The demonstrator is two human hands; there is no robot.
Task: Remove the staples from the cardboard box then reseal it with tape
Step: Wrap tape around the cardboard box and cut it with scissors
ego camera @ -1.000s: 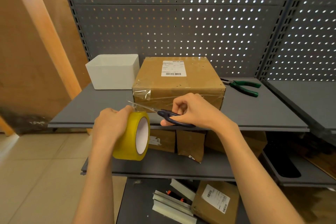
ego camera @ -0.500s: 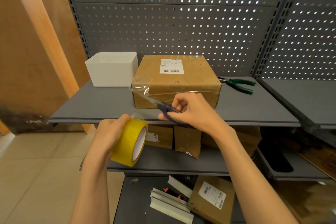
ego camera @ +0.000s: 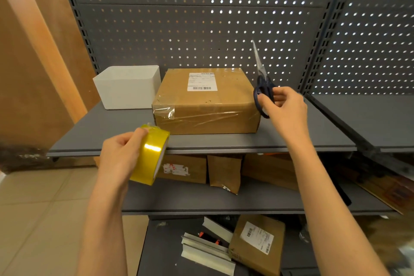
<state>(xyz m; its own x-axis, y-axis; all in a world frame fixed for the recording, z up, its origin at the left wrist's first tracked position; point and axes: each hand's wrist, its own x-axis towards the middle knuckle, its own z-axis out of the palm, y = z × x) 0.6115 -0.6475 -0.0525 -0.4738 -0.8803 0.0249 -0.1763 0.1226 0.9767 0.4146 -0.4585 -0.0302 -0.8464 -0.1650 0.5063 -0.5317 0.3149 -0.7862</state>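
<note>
A brown cardboard box [ego camera: 208, 105] with a white label on top stands on the grey shelf [ego camera: 89, 132]; clear tape runs across its front face. My left hand [ego camera: 118, 157] grips a yellow roll of tape [ego camera: 152, 154] in front of the shelf's edge, left of the box. My right hand [ego camera: 286, 110] holds dark-handled scissors [ego camera: 263, 87] at the box's right side, blades closed and pointing up. No tape strand joins the roll to the box.
A white open bin [ego camera: 128, 87] stands left of the box. The perforated grey back panel [ego camera: 201, 29] rises behind. Lower shelves hold cardboard packages [ego camera: 224, 172], a labelled parcel [ego camera: 257, 244] and white strips [ego camera: 206, 251]. A wooden board [ego camera: 33, 51] leans at left.
The tape strand between roll and box is cut. My right hand swung the scissors from the box's front up to its right side, blades upward. The roll tilted and drew slightly back; pliers are hidden now.
</note>
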